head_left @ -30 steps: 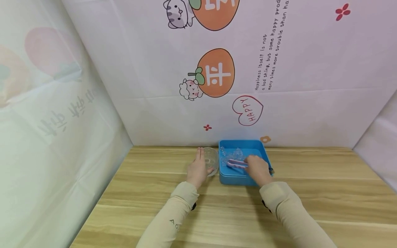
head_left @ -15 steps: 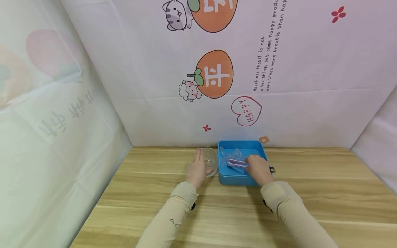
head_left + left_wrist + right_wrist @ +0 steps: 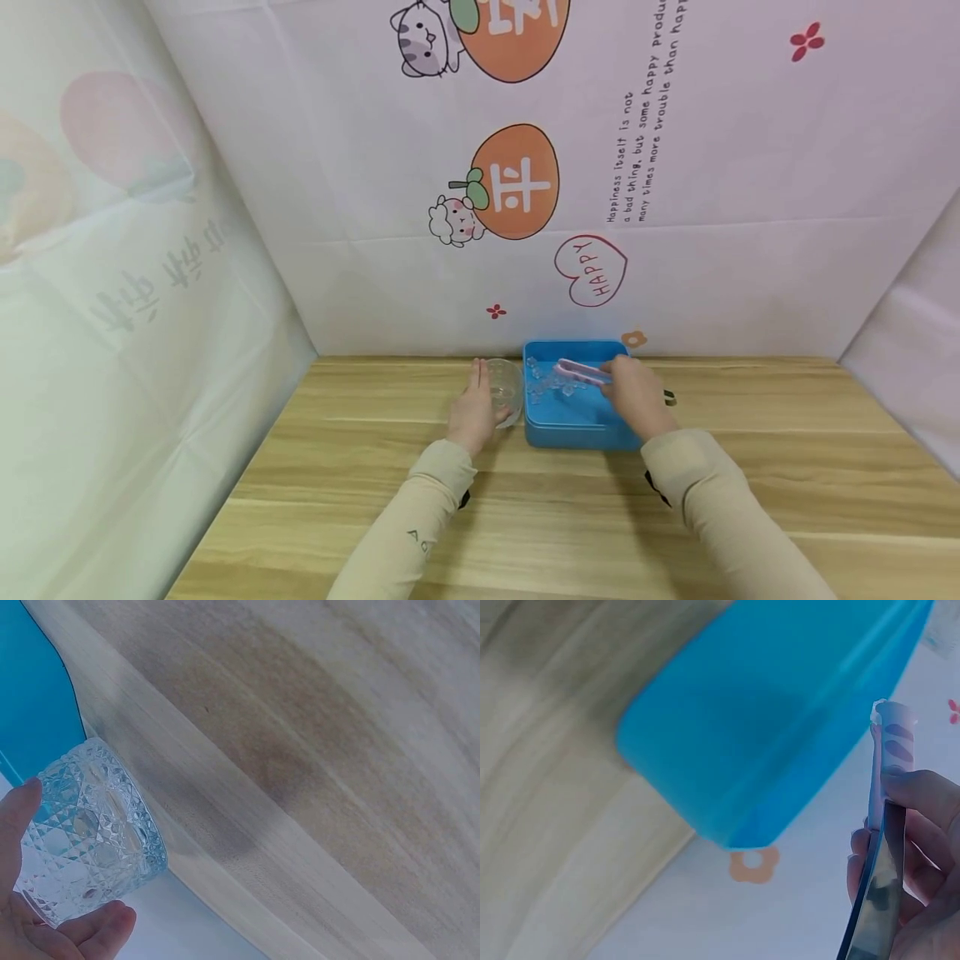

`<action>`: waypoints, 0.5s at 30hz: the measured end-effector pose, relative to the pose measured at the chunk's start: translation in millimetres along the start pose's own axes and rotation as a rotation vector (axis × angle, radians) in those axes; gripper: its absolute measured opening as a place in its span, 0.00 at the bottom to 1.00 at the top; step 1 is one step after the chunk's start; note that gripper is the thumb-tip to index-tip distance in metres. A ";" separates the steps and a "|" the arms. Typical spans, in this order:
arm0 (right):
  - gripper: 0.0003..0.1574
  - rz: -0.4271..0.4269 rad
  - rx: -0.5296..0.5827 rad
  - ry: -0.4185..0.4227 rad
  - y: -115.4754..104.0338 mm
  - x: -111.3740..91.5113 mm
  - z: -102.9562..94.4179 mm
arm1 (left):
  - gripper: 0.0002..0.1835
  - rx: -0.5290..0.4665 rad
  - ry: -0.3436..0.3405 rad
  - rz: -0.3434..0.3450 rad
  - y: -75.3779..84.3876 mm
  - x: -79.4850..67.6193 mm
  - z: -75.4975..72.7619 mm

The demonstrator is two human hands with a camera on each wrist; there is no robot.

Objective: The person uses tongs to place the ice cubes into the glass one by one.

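In the head view, my left hand [image 3: 472,412] holds a clear cut-glass cup [image 3: 506,390] beside the blue box. Thumb and fingers span the patterned side of the cup [image 3: 97,832] in the left wrist view. My right hand [image 3: 634,397] grips a pair of tongs [image 3: 583,372], pink at the tips with a shiny metal body. They hang over the blue box [image 3: 577,438], where several small clear pieces [image 3: 568,389] lie toward the left side. In the right wrist view, a bit of something clear [image 3: 877,712] shows at the tips of the tongs.
The box stands on a wood-grain table [image 3: 360,492], close to its back edge. A white printed cloth [image 3: 375,292] hangs right behind it, and another pale cloth [image 3: 225,358] closes off the left side.
My right hand has moved back and a little right, raising the tongs from among the clear pieces. My left hand stays at the cup. The head view has shifted slightly.
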State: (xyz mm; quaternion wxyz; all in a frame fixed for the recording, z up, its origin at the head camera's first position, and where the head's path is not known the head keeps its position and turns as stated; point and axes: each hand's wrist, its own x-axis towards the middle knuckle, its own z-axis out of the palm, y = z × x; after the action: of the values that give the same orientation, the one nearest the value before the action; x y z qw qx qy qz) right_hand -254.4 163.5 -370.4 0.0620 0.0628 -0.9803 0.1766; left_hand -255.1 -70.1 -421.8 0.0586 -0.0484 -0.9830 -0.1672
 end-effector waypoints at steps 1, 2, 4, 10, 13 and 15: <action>0.19 0.000 0.004 0.004 -0.9 0.2 -2.2 | 0.50 -0.002 0.000 0.000 0.0 0.0 0.1; 0.19 0.000 0.010 0.010 -2.3 0.2 -4.4 | 0.50 -0.002 -0.001 0.000 0.0 0.2 0.3; 0.20 -0.012 0.005 0.023 -5.4 0.3 -8.1 | 0.50 -0.003 0.000 -0.001 -0.1 0.9 1.1; 0.19 -0.046 -0.009 0.028 -21.5 0.2 -16.2 | 0.51 0.000 0.007 0.000 -0.6 3.1 2.6; 0.20 -0.060 -0.006 0.011 -29.3 -0.7 -16.5 | 0.51 -0.001 0.018 0.010 -1.0 2.7 2.7; 0.20 -0.079 -0.006 0.003 -33.7 -1.6 -15.0 | 0.51 0.002 0.024 0.016 -1.4 2.2 2.8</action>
State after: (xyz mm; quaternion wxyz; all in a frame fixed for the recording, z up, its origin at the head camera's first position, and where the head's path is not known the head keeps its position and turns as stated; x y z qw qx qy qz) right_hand -246.4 137.7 -345.2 0.0706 0.1010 -0.9775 0.1711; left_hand -257.7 -70.3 -424.6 0.0719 -0.0543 -0.9819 -0.1665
